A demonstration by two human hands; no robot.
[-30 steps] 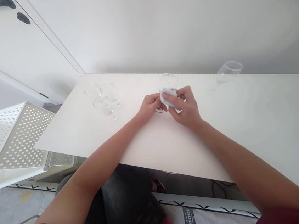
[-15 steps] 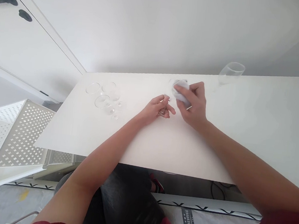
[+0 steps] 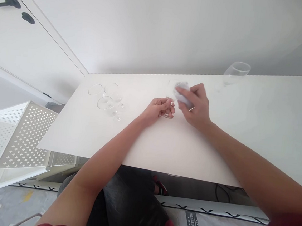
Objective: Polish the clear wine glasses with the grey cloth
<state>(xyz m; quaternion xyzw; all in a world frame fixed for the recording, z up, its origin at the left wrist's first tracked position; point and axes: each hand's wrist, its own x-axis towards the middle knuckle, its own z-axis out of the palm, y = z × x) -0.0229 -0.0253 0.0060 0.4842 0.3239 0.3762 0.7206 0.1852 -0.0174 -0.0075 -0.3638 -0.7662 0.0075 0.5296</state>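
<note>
Near the middle of the white table (image 3: 142,144), my left hand (image 3: 160,108) is closed round the stem of a clear wine glass (image 3: 172,83), whose bowl tips away toward the wall. My right hand (image 3: 196,105) grips a white cloth (image 3: 182,92) and presses it against the bowl. The cloth and fingers cover much of the glass, and its outline is faint. To the left stand several clear stemmed glasses (image 3: 105,102) in a cluster. Another clear glass (image 3: 236,73) stands by the table's far edge on the right.
A white perforated basket (image 3: 26,137) sits at the left, beside the table's corner. A white door with a dark handle (image 3: 13,0) is at the upper left. The wall (image 3: 160,27) runs along the far edge. Dark cables (image 3: 222,193) lie beneath the table.
My left fingers have curled in more around the stem, and the glass has turned slightly. The cloth has shifted a little on the bowl. The whole view has drifted slightly.
</note>
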